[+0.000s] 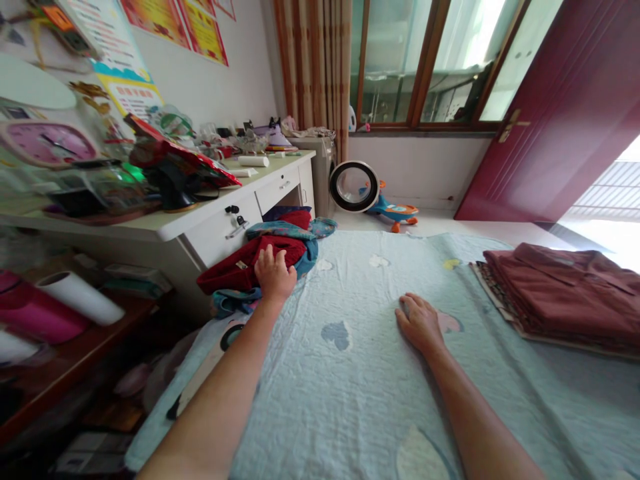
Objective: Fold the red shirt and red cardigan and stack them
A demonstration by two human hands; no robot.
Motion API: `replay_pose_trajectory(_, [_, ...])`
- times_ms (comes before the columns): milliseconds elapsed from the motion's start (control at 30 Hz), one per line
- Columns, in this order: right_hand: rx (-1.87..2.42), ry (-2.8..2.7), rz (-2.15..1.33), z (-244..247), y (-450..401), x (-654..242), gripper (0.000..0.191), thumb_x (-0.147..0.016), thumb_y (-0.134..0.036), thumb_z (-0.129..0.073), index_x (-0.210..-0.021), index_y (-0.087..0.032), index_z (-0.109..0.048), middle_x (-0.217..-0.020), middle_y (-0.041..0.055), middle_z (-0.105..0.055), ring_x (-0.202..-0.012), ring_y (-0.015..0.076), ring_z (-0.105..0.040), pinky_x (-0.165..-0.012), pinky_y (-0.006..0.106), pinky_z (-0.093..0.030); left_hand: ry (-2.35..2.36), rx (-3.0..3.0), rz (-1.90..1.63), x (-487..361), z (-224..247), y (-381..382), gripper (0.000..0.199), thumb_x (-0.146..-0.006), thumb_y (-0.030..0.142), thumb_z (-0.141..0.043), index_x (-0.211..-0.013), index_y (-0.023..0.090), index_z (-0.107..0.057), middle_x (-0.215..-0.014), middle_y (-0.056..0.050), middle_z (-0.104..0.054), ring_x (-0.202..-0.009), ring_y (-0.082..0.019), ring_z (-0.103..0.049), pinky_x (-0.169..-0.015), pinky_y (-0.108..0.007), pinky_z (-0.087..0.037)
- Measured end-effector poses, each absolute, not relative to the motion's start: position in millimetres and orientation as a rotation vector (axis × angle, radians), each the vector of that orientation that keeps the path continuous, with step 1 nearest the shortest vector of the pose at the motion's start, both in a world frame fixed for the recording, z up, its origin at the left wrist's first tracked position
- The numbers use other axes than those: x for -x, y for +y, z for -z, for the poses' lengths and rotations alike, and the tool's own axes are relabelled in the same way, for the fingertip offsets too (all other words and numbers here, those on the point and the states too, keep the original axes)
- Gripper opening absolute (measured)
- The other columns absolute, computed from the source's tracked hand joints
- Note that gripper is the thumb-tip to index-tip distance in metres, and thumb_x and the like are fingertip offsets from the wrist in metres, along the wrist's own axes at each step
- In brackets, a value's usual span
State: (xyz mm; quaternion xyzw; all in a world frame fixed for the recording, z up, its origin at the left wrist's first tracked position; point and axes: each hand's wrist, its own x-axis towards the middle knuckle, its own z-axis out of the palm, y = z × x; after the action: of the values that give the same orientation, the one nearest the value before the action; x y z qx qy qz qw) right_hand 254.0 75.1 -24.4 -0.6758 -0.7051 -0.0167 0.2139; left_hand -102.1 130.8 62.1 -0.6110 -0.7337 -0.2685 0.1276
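My left hand (275,275) is over the near edge of a heap of clothes, fingers spread and slightly bent. I cannot tell whether its fingertips touch the cloth. That heap holds a dark red knitted garment (230,265) and blue patterned cloth (311,259), crumpled together at the left side of the bed. My right hand (419,319) rests palm down on the light blue quilted cover (350,393), holding nothing. To its right lies a stack of folded clothes, with a reddish-brown shirt (565,287) on top.
Left of the bed stands a cluttered white desk (210,237) with a pink clock (50,143). Below it are a pink bottle (37,310) and a white roll (80,297). Beyond the bed are a washing machine with its round door (354,187) open, a blue-orange ride-on toy (397,210) and a red door (540,113).
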Motion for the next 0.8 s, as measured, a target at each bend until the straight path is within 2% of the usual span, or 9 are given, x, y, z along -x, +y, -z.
replay_pose_trajectory(200, [1.873,-1.955,0.048,23.0,74.3,-253.0,0.038,-0.089,-0.033,-0.049,-0.119,-0.015,-0.063,-0.131,0.0149,-0.060,-0.123,0.0276,-0.052,-0.107,0.040,-0.036,-1.859,2.039,0.599,104.4,-74.8,178.7,0.035,-0.084,0.021,-0.048,-0.116,0.015,-0.062,-0.139,-0.015,-0.052,-0.139,-0.031,-0.033,-0.113,-0.048,-0.025])
replay_pose_trajectory(300, [1.872,-1.952,0.053,23.0,74.4,-252.8,0.037,-0.089,-0.032,-0.050,-0.118,-0.014,-0.063,-0.131,0.0151,-0.060,-0.122,0.0276,-0.053,-0.107,0.040,-0.036,-1.862,2.116,0.472,105.0,-77.3,209.4,0.032,-0.089,0.024,-0.043,-0.112,0.015,-0.064,-0.130,-0.015,-0.056,-0.132,-0.031,-0.041,-0.108,-0.046,-0.033])
replay_pose_trajectory(433, [1.863,-1.943,0.059,23.7,74.5,-252.3,0.036,-0.089,-0.030,-0.051,-0.118,-0.013,-0.063,-0.130,0.0147,-0.060,-0.122,0.0276,-0.053,-0.107,0.040,-0.035,-2.053,2.131,0.366,110.6,-77.7,243.7,0.036,-0.093,0.025,-0.039,-0.120,0.019,-0.061,-0.130,-0.015,-0.054,-0.118,-0.031,-0.054,-0.099,-0.044,-0.043])
replay_pose_trajectory(533, [1.846,-1.925,0.061,23.9,73.9,-251.5,0.034,-0.089,-0.030,-0.052,-0.117,-0.014,-0.064,-0.129,0.0140,-0.061,-0.121,0.0272,-0.053,-0.107,0.041,-0.036,-2.166,2.055,0.381,113.0,-76.0,260.9,0.039,-0.092,0.026,-0.042,-0.128,0.020,-0.057,-0.131,-0.018,-0.051,-0.112,-0.035,-0.058,-0.094,-0.048,-0.045])
replay_pose_trajectory(633, [1.839,-1.905,0.064,24.5,73.9,-251.2,0.033,-0.088,-0.029,-0.052,-0.116,-0.016,-0.064,-0.128,0.0130,-0.061,-0.120,0.0272,-0.053,-0.106,0.041,-0.036,-2.257,2.008,0.432,114.8,-72.7,275.2,0.046,-0.090,0.025,-0.048,-0.135,0.021,-0.051,-0.129,-0.020,-0.052,-0.103,-0.034,-0.062,-0.086,-0.047,-0.048])
replay_pose_trajectory(700, [1.842,-1.895,0.068,25.2,74.4,-251.3,0.032,-0.088,-0.029,-0.053,-0.115,-0.016,-0.064,-0.127,0.0128,-0.061,-0.120,0.0273,-0.053,-0.106,0.041,-0.036,-2.265,2.017,0.492,117.9,-69.7,283.2,0.042,-0.088,0.023,-0.050,-0.130,0.017,-0.056,-0.122,-0.021,-0.056,-0.098,-0.033,-0.063,-0.082,-0.045,-0.050])
replay_pose_trajectory(800, [1.847,-1.894,0.068,25.7,75.2,-251.3,0.032,-0.088,-0.029,-0.053,-0.114,-0.016,-0.064,-0.127,0.0130,-0.062,-0.120,0.0271,-0.053,-0.106,0.041,-0.036,-2.116,2.106,0.689,124.4,-66.5,290.4,0.028,-0.089,0.019,-0.047,-0.107,0.008,-0.065,-0.105,-0.019,-0.063,-0.094,-0.029,-0.062,-0.082,-0.040,-0.049])
